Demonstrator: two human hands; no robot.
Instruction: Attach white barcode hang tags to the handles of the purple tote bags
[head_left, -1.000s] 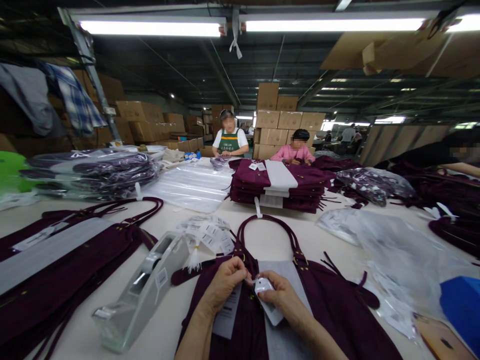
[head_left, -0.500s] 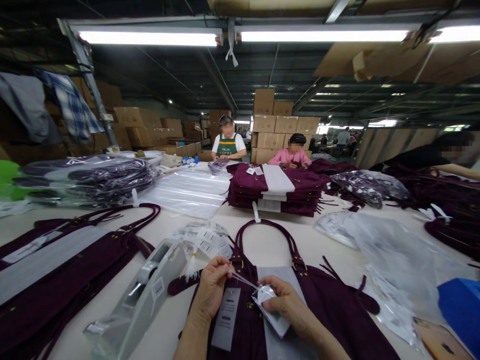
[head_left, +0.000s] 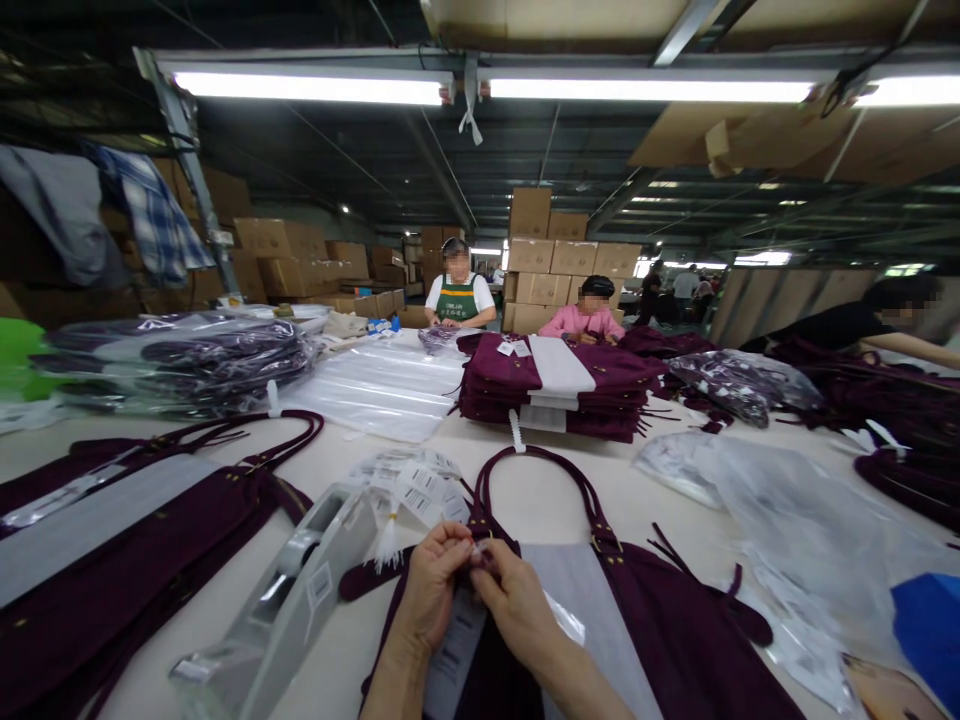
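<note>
A flat maroon handbag (head_left: pixel 660 630) lies in front of me with its looped handles (head_left: pixel 540 470) pointing away. My left hand (head_left: pixel 433 585) and my right hand (head_left: pixel 517 605) meet at the base of the left handle, fingertips pinched together there on a small piece I cannot make out. A white hang tag (head_left: pixel 457 645) lies under my left wrist. A white paper strip (head_left: pixel 600 630) runs down the bag's middle.
A grey tape dispenser (head_left: pixel 277 610) stands left of my hands, beside a heap of white tags (head_left: pixel 412 480). Another maroon bag (head_left: pixel 112 560) lies far left. A stack of bags (head_left: pixel 562 385), clear plastic sleeves (head_left: pixel 382 385) and crumpled plastic (head_left: pixel 787 520) surround me. Other people work across the table.
My right hand has moved left from the small clear packet to meet my left hand at the handle base. The thin strand stretched between them is gone from sight.
</note>
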